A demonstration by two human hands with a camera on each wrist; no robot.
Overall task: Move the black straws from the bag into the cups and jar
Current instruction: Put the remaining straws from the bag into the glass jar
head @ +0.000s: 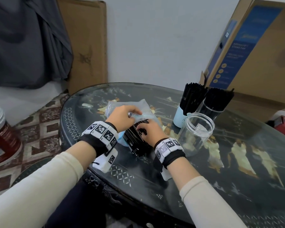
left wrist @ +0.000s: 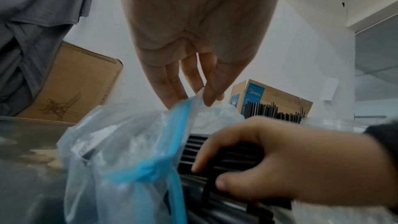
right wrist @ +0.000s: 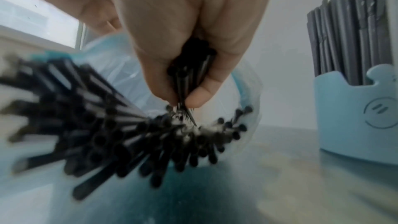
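A thin blue-tinted plastic bag (head: pixel 130 106) lies on the dark round table (head: pixel 155 186) with a heap of black straws (head: pixel 135 140) spilling from its near mouth. My left hand (head: pixel 122 116) pinches the bag's upper edge (left wrist: pixel 193 103) and lifts it. My right hand (head: pixel 148 130) is curled round a small bunch of straws (right wrist: pixel 189 67) above the heap (right wrist: pixel 107 125). To the right stand a light blue cup (head: pixel 180 117) packed with straws, a clear tall cup (head: pixel 211 109) full of straws, and an empty clear jar (head: pixel 194 134).
A large cardboard box with a blue panel (head: pixel 247 55) leans behind the cups at the right. Another flat carton (head: pixel 85 46) leans on the wall at the back left beside grey cloth (head: pixel 26 40). A patterned rug (head: pixel 31 132) and a red-based container (head: pixel 2 135) lie left of the table.
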